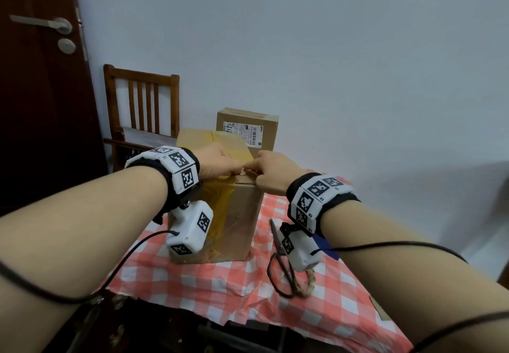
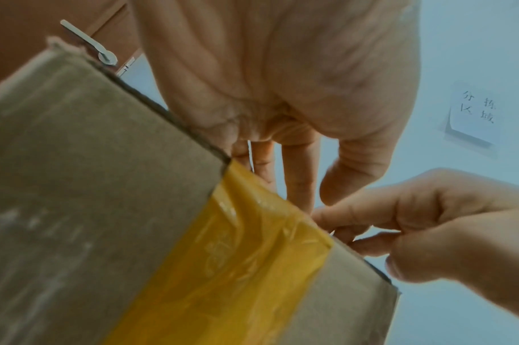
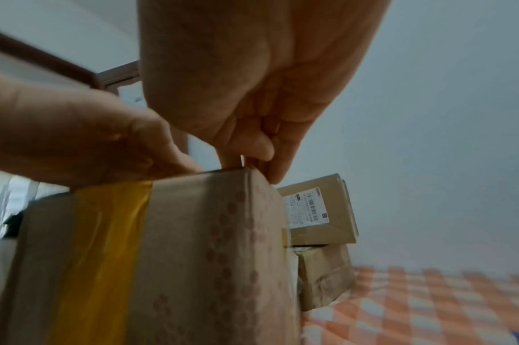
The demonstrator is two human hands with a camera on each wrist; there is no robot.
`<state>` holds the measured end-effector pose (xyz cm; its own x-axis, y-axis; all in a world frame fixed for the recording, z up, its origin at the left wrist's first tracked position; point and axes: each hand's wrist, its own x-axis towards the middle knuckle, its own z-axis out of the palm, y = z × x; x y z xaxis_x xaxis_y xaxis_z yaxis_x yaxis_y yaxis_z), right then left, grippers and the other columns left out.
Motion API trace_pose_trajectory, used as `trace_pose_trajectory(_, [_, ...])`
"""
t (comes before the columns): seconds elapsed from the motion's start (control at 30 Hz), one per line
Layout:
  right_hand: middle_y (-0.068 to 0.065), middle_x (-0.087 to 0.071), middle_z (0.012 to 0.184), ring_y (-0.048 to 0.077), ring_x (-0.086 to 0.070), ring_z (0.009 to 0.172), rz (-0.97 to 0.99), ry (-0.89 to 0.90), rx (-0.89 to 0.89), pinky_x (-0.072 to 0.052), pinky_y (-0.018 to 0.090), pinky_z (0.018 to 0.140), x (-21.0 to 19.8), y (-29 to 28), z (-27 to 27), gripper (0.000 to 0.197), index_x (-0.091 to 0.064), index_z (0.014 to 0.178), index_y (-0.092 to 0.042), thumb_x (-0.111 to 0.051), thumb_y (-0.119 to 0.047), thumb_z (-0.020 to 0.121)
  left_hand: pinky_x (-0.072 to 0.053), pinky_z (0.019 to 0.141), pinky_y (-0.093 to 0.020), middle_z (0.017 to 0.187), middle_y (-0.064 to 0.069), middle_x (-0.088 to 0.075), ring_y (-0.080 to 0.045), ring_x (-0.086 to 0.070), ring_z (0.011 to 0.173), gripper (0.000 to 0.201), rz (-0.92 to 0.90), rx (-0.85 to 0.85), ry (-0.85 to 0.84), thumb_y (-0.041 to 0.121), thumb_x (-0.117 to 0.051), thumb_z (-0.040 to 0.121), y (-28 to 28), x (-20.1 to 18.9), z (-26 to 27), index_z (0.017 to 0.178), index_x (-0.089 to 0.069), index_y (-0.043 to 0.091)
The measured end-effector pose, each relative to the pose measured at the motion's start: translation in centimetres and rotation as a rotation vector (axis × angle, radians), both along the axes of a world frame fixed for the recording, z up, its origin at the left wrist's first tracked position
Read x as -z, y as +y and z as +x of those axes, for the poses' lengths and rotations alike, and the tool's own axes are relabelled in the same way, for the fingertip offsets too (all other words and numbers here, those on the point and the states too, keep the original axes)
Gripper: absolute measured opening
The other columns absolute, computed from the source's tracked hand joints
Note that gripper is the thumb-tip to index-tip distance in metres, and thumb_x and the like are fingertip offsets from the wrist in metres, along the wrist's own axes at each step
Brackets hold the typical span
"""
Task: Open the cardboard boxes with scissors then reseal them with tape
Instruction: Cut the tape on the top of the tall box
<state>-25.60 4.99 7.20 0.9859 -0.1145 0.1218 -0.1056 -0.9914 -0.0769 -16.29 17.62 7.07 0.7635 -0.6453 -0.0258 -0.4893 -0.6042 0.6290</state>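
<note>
Three cardboard boxes [image 3: 152,256], one scissors [image 1: 281,245], one chair [image 1: 141,104]

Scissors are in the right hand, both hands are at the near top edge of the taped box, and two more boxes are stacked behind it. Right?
Not quite: the scissors lie on the checked cloth, as the head view shows. The right hand and left hand are at the taped box; stacked boxes sit behind.

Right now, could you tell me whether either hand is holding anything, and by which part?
The right hand pinches the near top edge of the front cardboard box. The left hand rests straight-fingered on the box top, gripping nothing.
</note>
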Motion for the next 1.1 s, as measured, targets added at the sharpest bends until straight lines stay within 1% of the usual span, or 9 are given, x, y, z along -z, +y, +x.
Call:
trace_pose_trajectory(0.13, [0.01, -0.056, 0.109, 0.026, -0.054, 0.1, -0.001, 0.003, 0.004, -0.049, 0.039, 0.09, 0.2, 0.1, 0.3, 0.032, -0.071, 0.108, -0.009, -0.046, -0.015, 0.088, -0.048, 0.074, -0.034, 0.089, -0.017, -0.064, -0.02, -0.055, 0.077, 0.037, -0.024, -0.027, 0.003, 0.034, -0.065, 0.086, -0.1, -0.2, 0.0, 0.094, -0.072, -0.002])
trace_pose_trajectory(0.3, [0.008, -0.05, 0.109, 0.024, -0.05, 0.102, -0.069, -0.009, -0.038, -0.044, 0.031, 0.087, 0.3, 0.2, 0.5, 0.03, -0.069, 0.113, -0.01, -0.049, -0.018, 0.091, -0.036, 0.054, -0.021, 0.073, 0.001, -0.057, -0.009, -0.046, 0.064, 0.021, -0.034, -0.104, -0.05, 0.029, -0.07, 0.086, -0.6, -1.0, -0.9, 0.093, -0.074, 0.009])
trace_pose_trajectory(0.4, [0.008, -0.049, 0.11, 0.025, -0.047, 0.107, -0.175, 0.013, -0.061, -0.045, 0.033, 0.087, 0.6, 0.1, 0.8, 0.032, -0.066, 0.116, -0.011, -0.051, -0.019, 0.089, -0.036, 0.056, -0.024, 0.077, 0.004, -0.061, -0.008, -0.049, 0.069, 0.015, -0.02, -0.13, -0.068, 0.023, -0.074, 0.082, -0.9, -1.0, -0.9, 0.094, -0.074, 0.013])
trace_pose_trajectory(0.5, [0.006, -0.047, 0.112, 0.023, -0.045, 0.111, -0.248, 0.016, -0.046, -0.048, 0.036, 0.085, 0.8, 0.2, 0.8, 0.03, -0.063, 0.115, -0.011, -0.054, -0.023, 0.089, -0.039, 0.064, -0.027, 0.086, 0.001, -0.064, -0.009, -0.05, 0.072, 0.01, -0.008, -0.143, -0.08, 0.021, -0.076, 0.08, -1.2, -1.0, -0.9, 0.084, -0.07, 0.015])
trace_pose_trajectory(0.57, [0.006, -0.048, 0.113, 0.023, -0.044, 0.112, -0.251, 0.013, -0.048, -0.048, 0.036, 0.087, 0.9, 0.3, 0.8, 0.029, -0.063, 0.115, -0.01, -0.053, -0.021, 0.09, -0.037, 0.059, -0.025, 0.085, 0.002, -0.061, -0.007, -0.047, 0.07, 0.006, 0.001, -0.132, -0.088, 0.02, -0.074, 0.083, -1.3, -1.1, -1.1, 0.086, -0.07, 0.016])
trace_pose_trajectory(0.7, [0.01, -0.059, 0.115, 0.026, -0.053, 0.11, 0.008, -0.067, 0.003, -0.044, 0.029, 0.09, 0.6, 0.0, 0.6, 0.031, -0.068, 0.114, -0.01, -0.049, -0.011, 0.09, -0.034, 0.055, -0.023, 0.079, 0.005, -0.058, -0.006, -0.045, 0.068, 0.011, -0.014, -0.142, -0.08, 0.018, -0.071, 0.085, -1.2, -1.2, -1.2, 0.095, -0.074, 0.014])
trace_pose_trajectory(0.8, [0.015, -0.065, 0.118, 0.029, -0.057, 0.111, 0.189, -0.13, 0.078, -0.047, 0.035, 0.096, 0.5, -0.4, 0.2, 0.031, -0.065, 0.115, 0.0, -0.048, -0.011, 0.092, -0.038, 0.063, -0.024, 0.077, 0.005, -0.058, -0.006, -0.046, 0.068, 0.013, -0.029, -0.167, -0.077, 0.017, -0.07, 0.086, -1.3, -1.1, -1.2, 0.097, -0.073, 0.011])
trace_pose_trajectory(0.93, [0.013, -0.061, 0.126, 0.026, -0.055, 0.117, 0.314, -0.146, 0.108, -0.044, 0.033, 0.101, 0.6, -0.7, -0.6, 0.038, -0.061, 0.124, -0.002, -0.045, -0.003, 0.089, -0.04, 0.075, -0.029, 0.099, -0.002, -0.067, -0.012, -0.051, 0.082, 0.017, -0.028, -0.182, -0.089, 0.02, -0.069, 0.087, -1.2, -1.3, -1.4, 0.101, -0.072, 0.011])
trace_pose_trajectory(1.1, [0.018, -0.064, 0.12, 0.032, -0.058, 0.112, 0.422, -0.243, 0.147, -0.047, 0.04, 0.097, 0.5, -1.5, -2.1, 0.039, -0.064, 0.117, 0.004, -0.041, 0.005, 0.086, -0.038, 0.061, -0.022, 0.09, 0.003, -0.064, -0.008, -0.05, 0.074, 0.013, -0.095, -0.198, -0.189, 0.022, -0.071, 0.086, -0.8, -2.0, -2.4, 0.095, -0.072, 0.013])
